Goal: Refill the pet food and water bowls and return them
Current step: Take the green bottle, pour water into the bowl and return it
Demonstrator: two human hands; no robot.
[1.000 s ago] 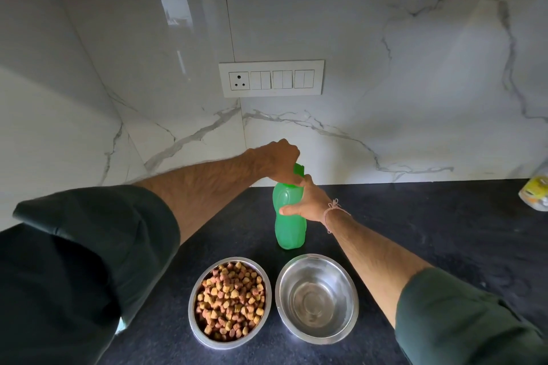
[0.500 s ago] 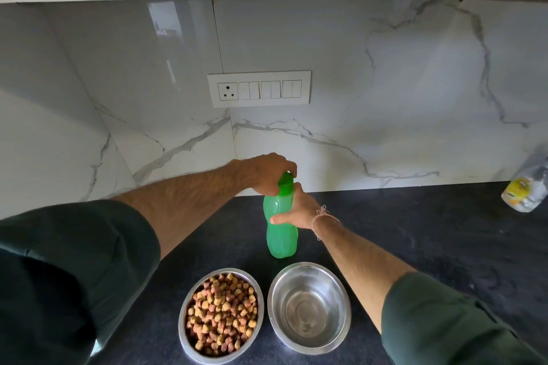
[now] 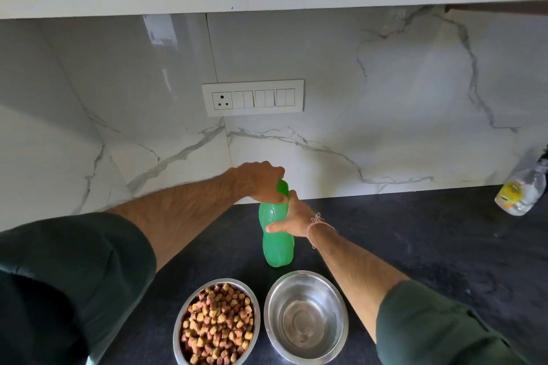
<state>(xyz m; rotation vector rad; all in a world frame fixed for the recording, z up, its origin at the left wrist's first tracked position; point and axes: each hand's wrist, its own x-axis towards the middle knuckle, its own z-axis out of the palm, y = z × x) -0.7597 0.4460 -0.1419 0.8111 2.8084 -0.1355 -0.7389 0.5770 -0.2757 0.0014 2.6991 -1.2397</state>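
Green water bottle [image 3: 278, 246] stands upright on the black countertop [image 3: 415, 246], with the kibble-filled bowl [image 3: 178, 332] front-left of it and the empty steel bowl [image 3: 307, 317] front-right. My right hand [image 3: 293, 216] wraps its shoulder, thumb across the front. My left hand [image 3: 261, 181] curls over the cap [image 3: 283, 187] from above.
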